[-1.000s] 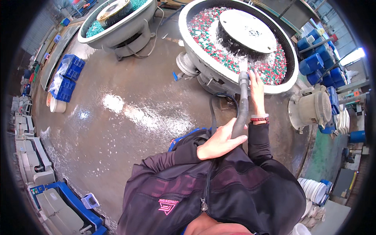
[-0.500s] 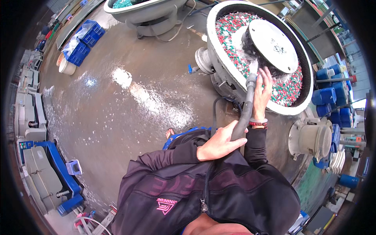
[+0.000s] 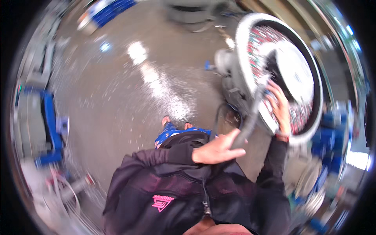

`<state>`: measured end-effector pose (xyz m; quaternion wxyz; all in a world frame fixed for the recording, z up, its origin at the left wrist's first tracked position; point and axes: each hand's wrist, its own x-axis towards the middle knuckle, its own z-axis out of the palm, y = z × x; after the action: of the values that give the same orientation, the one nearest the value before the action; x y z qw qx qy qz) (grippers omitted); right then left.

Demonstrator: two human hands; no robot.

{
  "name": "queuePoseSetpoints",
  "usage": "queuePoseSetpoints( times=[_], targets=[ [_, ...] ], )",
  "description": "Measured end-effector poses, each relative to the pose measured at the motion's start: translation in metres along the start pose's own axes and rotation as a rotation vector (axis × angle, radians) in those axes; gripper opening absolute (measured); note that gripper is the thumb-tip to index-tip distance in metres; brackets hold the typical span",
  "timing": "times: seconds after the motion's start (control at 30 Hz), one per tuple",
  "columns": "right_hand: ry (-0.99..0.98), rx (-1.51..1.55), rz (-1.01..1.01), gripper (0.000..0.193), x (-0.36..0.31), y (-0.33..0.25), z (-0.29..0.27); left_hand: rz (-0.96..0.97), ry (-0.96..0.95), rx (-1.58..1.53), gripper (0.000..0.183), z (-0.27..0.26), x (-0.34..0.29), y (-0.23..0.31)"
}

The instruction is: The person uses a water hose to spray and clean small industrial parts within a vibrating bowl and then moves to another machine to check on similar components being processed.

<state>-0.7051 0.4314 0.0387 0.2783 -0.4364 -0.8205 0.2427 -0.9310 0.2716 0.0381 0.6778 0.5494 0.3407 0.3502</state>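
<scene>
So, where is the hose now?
The grey hose is right of centre in the head view, running from the left hand to the right hand at the tub.

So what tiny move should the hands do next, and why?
Perhaps the right hand could nudge the hose slightly over the colourful pieces: its fingers sit by the tip, which points into the tub, while the left hand holds lower down.

Room left of the round tub (image 3: 240,45), near rim blocked
Wet floor (image 3: 109,102) there lets a hand pass; the hose (image 3: 251,116) and right hand (image 3: 280,106) bar the tub's near rim, a white disc (image 3: 295,72) its middle, and a pale stub (image 3: 224,62) juts from its left side
</scene>
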Motion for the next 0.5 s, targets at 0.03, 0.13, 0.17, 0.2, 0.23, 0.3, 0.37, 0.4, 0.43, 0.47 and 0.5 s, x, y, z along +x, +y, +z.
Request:
queuePoseSetpoints(
  times=[0.03, 0.13, 0.17, 0.2, 0.23, 0.3, 0.37, 0.4, 0.43, 0.47, 0.5],
  targets=[
    [0.015, -0.028, -0.006, 0.027, -0.006, 0.002, 0.001, -0.022, -0.047, 0.021, 0.038, 0.0, -0.004, 0.002],
    [0.069, -0.182, -0.063, 0.023, -0.01, 0.025, 0.004, 0.044, -0.051, 0.108, 0.048, -0.005, -0.002, -0.011],
    [0.096, -0.231, -0.067, 0.023, -0.008, 0.033, 0.009, 0.116, -0.03, 0.138, 0.046, -0.007, -0.005, -0.013],
    [0.12, -0.278, -0.07, 0.022, -0.001, 0.038, 0.014, 0.31, 0.007, 0.127, 0.044, -0.004, -0.001, -0.03],
    [0.159, -0.287, -0.008, 0.021, 0.01, 0.037, 0.026, 0.289, 0.018, 0.135, 0.044, -0.008, -0.006, -0.023],
    [0.215, -0.446, 0.077, 0.026, 0.034, 0.006, 0.049, 0.28, 0.043, 0.137, 0.045, -0.018, -0.017, -0.012],
    [0.099, -0.471, 0.04, 0.031, 0.071, 0.003, 0.057, 0.231, 0.115, 0.104, 0.048, -0.022, -0.006, -0.016],
    [0.048, -0.456, 0.057, 0.032, 0.084, -0.01, 0.068, 0.211, 0.153, 0.124, 0.048, -0.03, -0.01, -0.014],
    [0.027, -0.457, 0.038, 0.035, 0.098, -0.022, 0.085, 0.243, 0.247, 0.129, 0.047, -0.039, -0.013, -0.015],
    [-0.059, -0.523, 0.087, 0.035, 0.115, -0.038, 0.104, 0.275, 0.342, 0.135, 0.046, -0.048, -0.014, -0.021],
    [-0.128, -0.546, 0.065, 0.036, 0.132, -0.049, 0.126, 0.262, 0.36, -0.011, 0.04, -0.056, -0.01, -0.037]
  ],
)
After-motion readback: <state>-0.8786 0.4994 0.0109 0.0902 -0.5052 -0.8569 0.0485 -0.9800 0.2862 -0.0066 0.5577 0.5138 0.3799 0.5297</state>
